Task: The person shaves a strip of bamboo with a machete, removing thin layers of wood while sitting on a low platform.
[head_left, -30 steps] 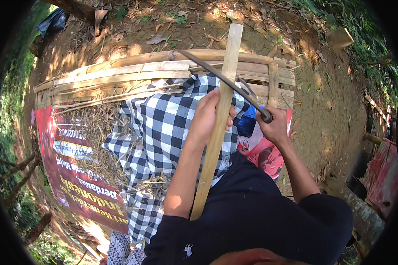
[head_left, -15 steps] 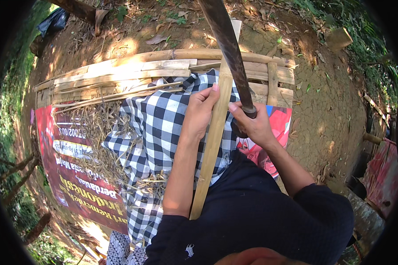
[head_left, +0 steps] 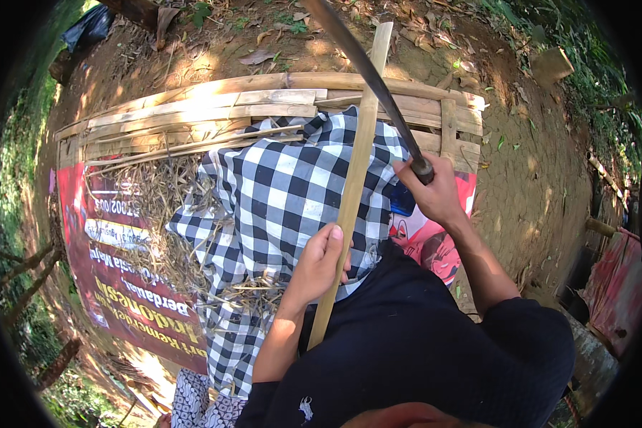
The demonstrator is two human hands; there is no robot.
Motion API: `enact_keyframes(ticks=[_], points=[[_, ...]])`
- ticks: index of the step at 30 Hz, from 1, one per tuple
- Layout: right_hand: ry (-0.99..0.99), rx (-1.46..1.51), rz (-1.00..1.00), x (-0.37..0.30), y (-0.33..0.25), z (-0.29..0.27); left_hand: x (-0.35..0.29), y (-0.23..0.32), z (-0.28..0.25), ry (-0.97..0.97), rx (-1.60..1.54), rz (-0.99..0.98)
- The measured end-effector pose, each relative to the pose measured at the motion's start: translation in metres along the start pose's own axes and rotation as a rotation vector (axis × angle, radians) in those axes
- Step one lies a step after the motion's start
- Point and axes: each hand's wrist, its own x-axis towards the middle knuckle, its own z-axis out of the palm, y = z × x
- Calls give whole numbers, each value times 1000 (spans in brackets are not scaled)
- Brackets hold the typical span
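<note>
My left hand (head_left: 319, 262) is closed round the lower part of a long flat bamboo strip (head_left: 360, 153), thumb on top. The strip slants from my lap up past the far edge of the bamboo platform. In my right hand (head_left: 435, 187) is the handle end of a long dark machete (head_left: 378, 82); its blade points away and to the left, crossing over the strip near its far end. A black-and-white checked cloth (head_left: 285, 178) lies under the strip and over my lap.
Thin bamboo sticks (head_left: 200, 148) and dry shavings (head_left: 171, 207) lie left of the cloth on a printed red banner (head_left: 132, 314). The slatted bamboo platform (head_left: 264, 100) borders bare soil (head_left: 535, 178). A cut stump (head_left: 551, 65) stands at far right.
My left hand has slid down the strip toward my body. My right hand has moved right and slightly up with the machete, away from the strip.
</note>
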Motion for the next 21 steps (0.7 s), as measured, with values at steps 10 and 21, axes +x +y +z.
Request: enact_keyframes(ticks=[10, 21], points=[[37, -634, -485, -33, 29, -19, 34, 30, 8, 239, -126, 88], [625, -672, 92, 80, 103, -94, 16, 17, 31, 59, -30, 100]])
